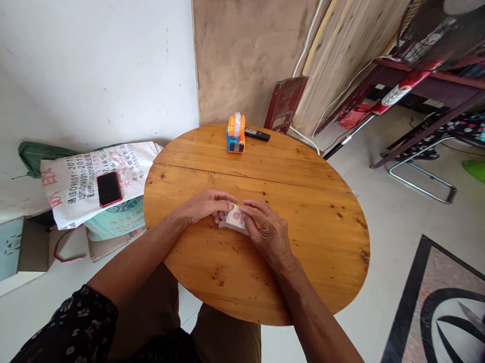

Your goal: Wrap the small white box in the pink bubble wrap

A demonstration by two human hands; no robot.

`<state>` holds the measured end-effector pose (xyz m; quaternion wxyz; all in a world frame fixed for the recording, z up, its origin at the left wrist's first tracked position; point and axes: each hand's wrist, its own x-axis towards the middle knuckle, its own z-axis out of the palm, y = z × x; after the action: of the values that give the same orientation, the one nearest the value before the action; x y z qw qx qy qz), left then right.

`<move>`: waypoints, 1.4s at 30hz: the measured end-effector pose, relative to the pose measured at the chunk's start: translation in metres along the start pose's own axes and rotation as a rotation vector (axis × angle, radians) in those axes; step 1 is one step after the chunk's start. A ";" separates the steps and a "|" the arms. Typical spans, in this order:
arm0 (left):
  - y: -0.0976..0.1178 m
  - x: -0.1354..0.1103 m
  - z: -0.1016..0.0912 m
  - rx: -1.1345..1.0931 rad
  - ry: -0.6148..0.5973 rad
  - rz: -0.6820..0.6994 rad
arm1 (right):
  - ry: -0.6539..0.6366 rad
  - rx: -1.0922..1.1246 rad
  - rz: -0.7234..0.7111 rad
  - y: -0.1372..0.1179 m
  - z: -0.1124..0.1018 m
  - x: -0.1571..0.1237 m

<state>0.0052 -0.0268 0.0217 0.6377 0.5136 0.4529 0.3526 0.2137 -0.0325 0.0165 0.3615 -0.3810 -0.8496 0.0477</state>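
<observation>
A small white packet (235, 218) with a reddish round print and a see-through wrapper lies on the round wooden table (306, 206), close to its middle. My left hand (208, 206) grips the packet's left side, thumb on top and fingers curled at the edge. On the other side, my right hand (268, 231) pinches the right edge between thumb and fingers. What is inside the packet cannot be seen.
An orange and blue tape dispenser (236, 133) stands at the table's far edge beside a black remote control (258, 134). A dark red chair (285, 103) is behind. To the left, a phone (109, 189) rests on printed white sacks (71, 194).
</observation>
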 end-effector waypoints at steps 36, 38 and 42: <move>0.001 0.005 0.004 0.035 0.075 -0.020 | -0.022 0.265 0.114 0.009 0.000 0.004; 0.000 0.005 0.003 0.034 0.070 -0.010 | -0.021 0.226 0.092 0.008 0.002 0.004; -0.001 0.006 0.003 0.054 0.069 -0.004 | 0.034 0.126 0.035 0.010 0.007 0.004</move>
<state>0.0098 -0.0224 0.0196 0.6083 0.5173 0.4852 0.3564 0.2135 -0.0214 0.0102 0.3980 -0.3732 -0.8319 0.1011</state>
